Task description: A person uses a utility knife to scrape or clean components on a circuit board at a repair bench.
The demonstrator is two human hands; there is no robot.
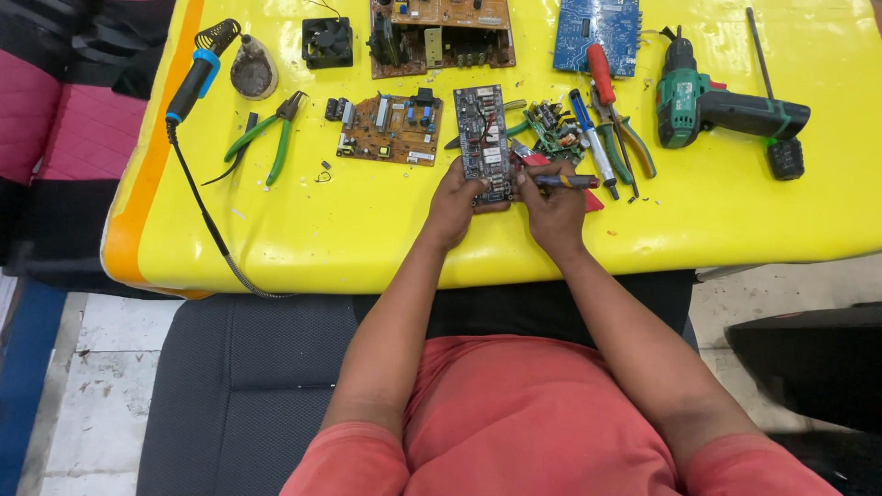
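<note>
the dark circuit board lies on the yellow desk, long axis running away from the person. the left hand pinches its near-left edge; the right hand, just right, is closed around a screwdriver lying crosswise.

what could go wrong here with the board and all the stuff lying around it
1. The left hand steadies only the near end of the long circuit board, so it may pivot if the screwdriver in the right hand presses hard or slips across the parts.
2. Pliers and a small green board crowd the right hand; a slip could knock them.
3. The soldering iron cable hangs off the table edge and could snag.
</note>
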